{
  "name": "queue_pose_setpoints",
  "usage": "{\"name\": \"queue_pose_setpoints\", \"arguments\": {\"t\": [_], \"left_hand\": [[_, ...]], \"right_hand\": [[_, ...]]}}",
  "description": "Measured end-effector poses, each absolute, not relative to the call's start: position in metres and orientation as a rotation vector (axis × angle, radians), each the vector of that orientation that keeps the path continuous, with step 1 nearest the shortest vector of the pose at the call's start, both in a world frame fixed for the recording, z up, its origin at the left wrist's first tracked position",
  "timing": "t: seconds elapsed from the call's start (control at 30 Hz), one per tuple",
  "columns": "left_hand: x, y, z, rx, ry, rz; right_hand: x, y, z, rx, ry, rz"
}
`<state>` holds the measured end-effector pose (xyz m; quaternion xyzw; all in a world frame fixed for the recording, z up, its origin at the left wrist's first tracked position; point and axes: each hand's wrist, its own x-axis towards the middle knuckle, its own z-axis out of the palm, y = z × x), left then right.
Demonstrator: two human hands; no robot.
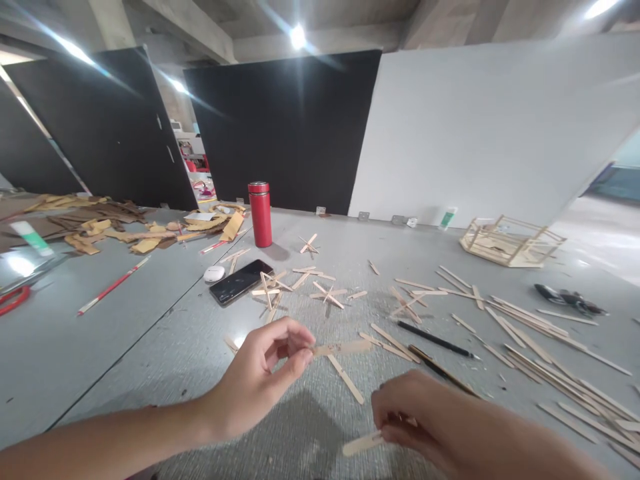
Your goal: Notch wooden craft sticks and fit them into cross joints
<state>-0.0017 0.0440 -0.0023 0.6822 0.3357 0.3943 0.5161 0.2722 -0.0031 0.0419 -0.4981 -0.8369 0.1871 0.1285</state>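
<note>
My left hand (265,377) pinches one end of a flat wooden craft stick (345,347) between thumb and fingers and holds it level just above the grey table (150,347). Lower right, my right hand (425,417) is closed on another wooden stick (363,443), whose pale end pokes out to the left near the table's front edge. Several loose sticks (345,377) lie on the table between and beyond the two hands.
A black pen (435,339) and a pencil lie right of centre. Further back are a phone (240,281), a white earbud case (214,273) and a red flask (261,214). A stick-built frame (510,241) stands far right, cardboard scraps (100,227) far left, long strips (550,360) at right.
</note>
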Motion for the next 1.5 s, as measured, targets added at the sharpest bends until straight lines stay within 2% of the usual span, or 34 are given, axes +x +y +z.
{"name": "queue_pose_setpoints", "arguments": {"t": [0.17, 0.3, 0.4, 0.57, 0.73, 1.07, 1.33, 1.5], "left_hand": [[-0.001, 0.040, 0.000, 1.805, 0.789, 0.825], [0.005, 0.030, 0.009, 1.892, 0.613, 0.714], [0.009, 0.025, 0.011, 1.949, 0.577, 0.661], [0.007, 0.028, 0.006, 1.978, 0.700, 0.742], [0.002, 0.033, 0.003, 1.914, 0.738, 0.824], [0.003, 0.031, -0.002, 1.784, 0.771, 0.869], [0.003, 0.032, -0.002, 1.837, 0.916, 1.040], [0.001, 0.033, -0.008, 1.935, 0.905, 0.931]], "right_hand": [[0.263, 0.000, 0.071, -1.211, -2.527, 0.559], [0.249, -0.004, 0.062, -1.018, -2.545, 0.355], [0.242, -0.007, 0.050, -0.984, -2.548, 0.335], [0.241, -0.005, 0.036, -1.273, -2.186, 0.272], [0.241, -0.001, 0.039, -1.547, -2.089, 0.614], [0.238, -0.001, 0.038, -1.499, -2.057, 1.041], [0.231, -0.003, 0.029, -1.456, -1.834, 1.157], [0.222, -0.003, 0.017, -1.438, -1.549, 1.175]]}}
